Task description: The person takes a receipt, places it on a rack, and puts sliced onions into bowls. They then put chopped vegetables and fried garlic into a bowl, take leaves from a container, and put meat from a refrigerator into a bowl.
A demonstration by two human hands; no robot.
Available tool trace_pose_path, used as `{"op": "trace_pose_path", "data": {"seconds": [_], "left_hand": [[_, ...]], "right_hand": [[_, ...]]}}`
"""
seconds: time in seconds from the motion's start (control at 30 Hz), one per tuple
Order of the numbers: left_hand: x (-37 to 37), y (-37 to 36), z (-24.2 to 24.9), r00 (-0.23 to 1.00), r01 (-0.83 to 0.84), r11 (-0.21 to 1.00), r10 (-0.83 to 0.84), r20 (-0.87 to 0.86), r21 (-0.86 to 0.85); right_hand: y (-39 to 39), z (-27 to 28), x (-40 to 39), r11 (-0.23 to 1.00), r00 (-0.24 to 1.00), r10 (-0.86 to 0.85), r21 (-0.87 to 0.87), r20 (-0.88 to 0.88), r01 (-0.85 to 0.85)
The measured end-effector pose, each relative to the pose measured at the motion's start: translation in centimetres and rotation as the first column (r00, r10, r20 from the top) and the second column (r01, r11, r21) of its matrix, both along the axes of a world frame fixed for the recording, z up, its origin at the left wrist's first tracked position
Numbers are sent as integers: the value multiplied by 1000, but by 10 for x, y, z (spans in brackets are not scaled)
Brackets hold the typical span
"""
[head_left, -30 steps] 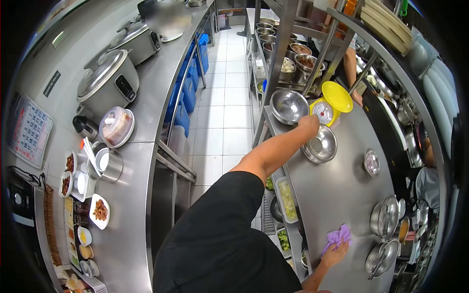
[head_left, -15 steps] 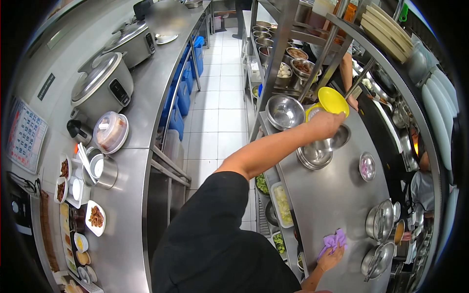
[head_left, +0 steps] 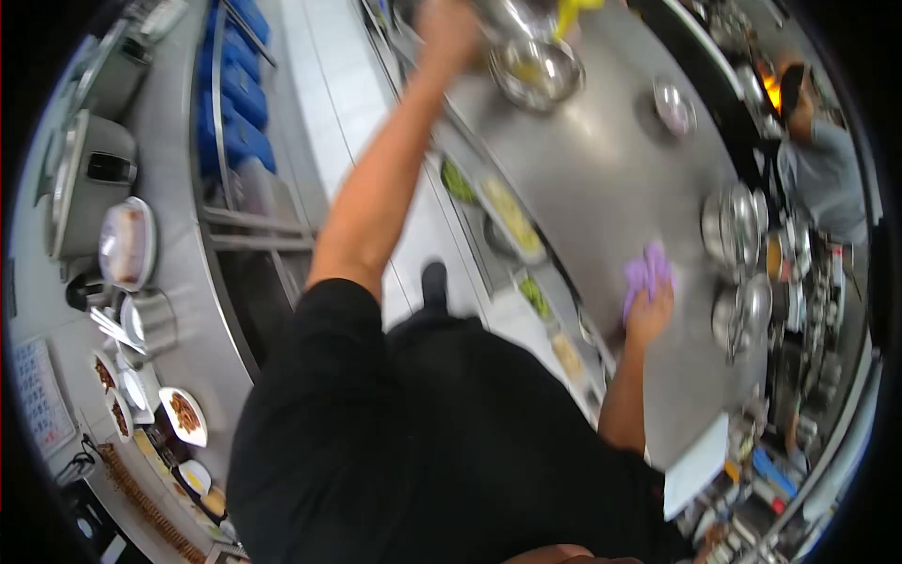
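The left grip point(head_left: 451, 38), too blurry to tell its hold, swung left of the bowl point(head_left: 536, 77), seemingly leaving the scale point(head_left: 569, 13); the right grip point(head_left: 650, 312) still squeezes the cloth point(head_left: 646, 271).

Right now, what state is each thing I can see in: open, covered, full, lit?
Purple cloth: crumpled, in the right hand.
Left hand: blurred, grip unclear.
Metal bowls near it: upright, uncovered.
Small lone bowl: contents blurred.
Front rice cooker: lid on.
Round dish: covered by a clear lid.
White plate: holding food.
Flame: burning.

Left hand point(head_left: 451, 36) blurred, far forward; right hand point(head_left: 651, 308) closer in
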State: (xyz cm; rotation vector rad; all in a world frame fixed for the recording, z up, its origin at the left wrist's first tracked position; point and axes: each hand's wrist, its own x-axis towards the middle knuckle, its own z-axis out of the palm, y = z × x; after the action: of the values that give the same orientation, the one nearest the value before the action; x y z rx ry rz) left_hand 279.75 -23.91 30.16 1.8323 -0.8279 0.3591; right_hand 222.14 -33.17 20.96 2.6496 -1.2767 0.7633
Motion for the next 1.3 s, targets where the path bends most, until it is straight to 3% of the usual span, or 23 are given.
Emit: {"op": "trace_pose_path", "data": {"seconds": [0.03, 0.07, 0.1, 0.17, 0.3, 0.37, 0.43, 0.47, 0.53, 0.57, 0.6, 0.63, 0.67, 0.7, 0.77, 0.83, 0.87, 0.9, 0.97, 1.13, 1.2, 1.23, 1.3], "left_hand": [[27, 14, -36, 946, -34, 986, 85, -314, 165], [-14, 59, -18, 973, -2, 962, -61, -224, -272], [-26, 96, -37, 727, 140, 833, -454, -516, -535], [-93, 161, -48, 546, -228, 681, -502, -671, -696], [-224, 309, -203, 86, -638, 678, -408, -909, -365], [-319, 380, -261, -198, -706, 706, -284, -938, -65], [-402, 426, -275, -377, -731, 669, -229, -897, 137], [-436, 441, -275, -384, -724, 672, -200, -901, 159], [-474, 454, -286, -419, -721, 660, -173, -891, 211], [-490, 458, -290, -445, -709, 662, -154, -882, 243], [-492, 454, -290, -441, -714, 650, -129, -888, 260], [-488, 451, -293, -439, -693, 679, -130, -889, 244], [-479, 446, -297, -435, -671, 708, -135, -890, 221], [-468, 437, -302, -425, -653, 734, -148, -893, 189], [-434, 412, -301, -310, -566, 819, -110, -945, 90], [-398, 396, -304, -156, -439, 898, -65, -986, 10], [-379, 414, -352, -128, -283, 954, 62, -990, 96], [-362, 384, -299, 14, -389, 921, -20, -1000, -24], [-333, 374, -284, 81, -291, 957, 13, -997, -11], [-296, 378, -276, 112, -232, 971, 77, -991, 49], [-292, 396, -275, 123, -26, 985, 170, -978, 168], [-305, 381, -243, 60, -189, 971, 160, -985, 146], [-320, 373, -213, 65, -234, 972, 57, -996, 40]], "right_hand": [[-5, 5, 4, 1000, 998, -17, 23, -65, 19], [-13, 4, 3, 1000, 998, -13, 26, -60, 15], [-23, 1, 5, 1000, 999, 1, 26, -44, 0], [-43, -1, 0, 997, 995, 70, 35, -77, -67], [-93, -1, -10, 977, 967, 183, 147, -180, -158], [-73, 32, -3, 995, 919, 94, 25, -382, -92], [-25, 76, 11, 974, 955, 221, 85, -199, -208], [6, 92, 16, 957, 955, 281, 109, -99, -270], [80, 105, 15, 766, 976, 212, 612, 47, -196], [113, 98, 8, 721, 924, 383, 629, -10, -292], [147, 77, 2, 543, 900, 428, 774, 79, -326], [165, 53, -13, 501, 815, 467, 862, -345, 78], [196, 67, 12, 355, 640, 604, 879, -476, 319], [202, 13, -34, 373, 476, 769, 904, -427, 209], [211, -31, -66, 357, 242, 848, 845, -472, 397], [205, -62, -92, 377, 268, 811, 815, -520, 439], [196, -82, -115, 308, 428, 711, 794, -558, 524], [188, -94, -143, 324, 619, 589, 854, -520, 408], [179, -91, -162, 389, 651, 427, 778, -627, 494], [183, -92, -201, 279, 753, 421, 862, -506, 423], [201, -106, -213, 332, 781, 425, 882, -457, 336], [208, -107, -202, 325, 712, 478, 857, -514, 401], [215, -82, -146, 262, 753, 503, 905, -424, 335]]}}
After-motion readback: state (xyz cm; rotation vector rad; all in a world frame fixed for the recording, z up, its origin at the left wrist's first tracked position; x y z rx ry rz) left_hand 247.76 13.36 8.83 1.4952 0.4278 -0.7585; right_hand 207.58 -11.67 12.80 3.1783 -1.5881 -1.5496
